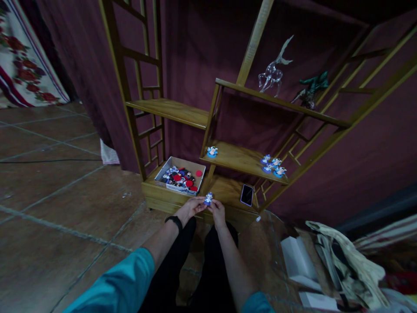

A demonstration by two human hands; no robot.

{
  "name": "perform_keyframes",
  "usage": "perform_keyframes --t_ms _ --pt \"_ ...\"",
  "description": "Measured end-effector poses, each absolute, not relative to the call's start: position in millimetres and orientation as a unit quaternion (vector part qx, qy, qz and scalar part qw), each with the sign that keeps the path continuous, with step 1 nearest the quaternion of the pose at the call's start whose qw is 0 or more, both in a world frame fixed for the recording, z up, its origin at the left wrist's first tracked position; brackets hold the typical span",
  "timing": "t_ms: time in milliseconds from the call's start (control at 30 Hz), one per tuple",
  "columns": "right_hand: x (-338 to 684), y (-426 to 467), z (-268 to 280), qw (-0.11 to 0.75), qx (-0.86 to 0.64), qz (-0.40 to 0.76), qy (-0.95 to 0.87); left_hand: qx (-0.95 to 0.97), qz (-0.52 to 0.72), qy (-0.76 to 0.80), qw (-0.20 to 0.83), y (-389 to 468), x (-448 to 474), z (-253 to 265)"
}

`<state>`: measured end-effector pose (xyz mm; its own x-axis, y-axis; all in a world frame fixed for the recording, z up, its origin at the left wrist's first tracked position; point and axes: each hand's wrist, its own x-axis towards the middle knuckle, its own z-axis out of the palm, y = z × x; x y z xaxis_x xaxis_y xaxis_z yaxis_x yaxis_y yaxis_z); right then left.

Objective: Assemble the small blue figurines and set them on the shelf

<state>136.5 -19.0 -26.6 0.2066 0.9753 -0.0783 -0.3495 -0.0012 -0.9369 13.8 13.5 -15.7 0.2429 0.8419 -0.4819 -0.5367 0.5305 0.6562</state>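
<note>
Between my fingertips is a small purple-and-white figurine [208,198], upright on a purple base. My left hand [194,206] pinches it from the left, and my right hand [217,210] grips its right side. Just beyond my left hand, an open cardboard box [199,168] on the bottom shelf holds many jumbled figurines and red discs. A blue-and-white figurine [212,151] stands at the left end of the middle shelf [239,157]. Toward that shelf's right end, several purple and blue figurines [273,165] are grouped closely.
A phone [246,194] lies on the bottom shelf to the right. Higher up stand a clear glass deer [272,74] and a dark green sculpture [311,89]. White boxes [299,260] and a pale cloth bag [345,256] lie on the floor at right.
</note>
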Motion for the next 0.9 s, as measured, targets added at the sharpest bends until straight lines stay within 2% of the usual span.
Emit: perform_keyframes --t_ms 233,400,567,900 --pt "136.1 -21.8 -22.5 0.626 -0.462 0.536 -0.327 0.171 0.461 0.417 0.764 9.1 13.5 -8.5" --pt "138.7 -24.9 -20.1 0.587 -0.455 0.568 -0.356 0.175 0.466 0.418 0.76 9.8 13.2 -9.4" --pt "138.0 -25.1 -18.1 0.578 -0.48 0.512 -0.417 0.201 0.459 0.426 0.753 6.9 13.7 -7.2" --pt "138.6 -20.8 -26.4 0.587 -0.462 0.493 -0.445 0.314 0.463 0.432 0.707 1.5 15.0 -7.0"
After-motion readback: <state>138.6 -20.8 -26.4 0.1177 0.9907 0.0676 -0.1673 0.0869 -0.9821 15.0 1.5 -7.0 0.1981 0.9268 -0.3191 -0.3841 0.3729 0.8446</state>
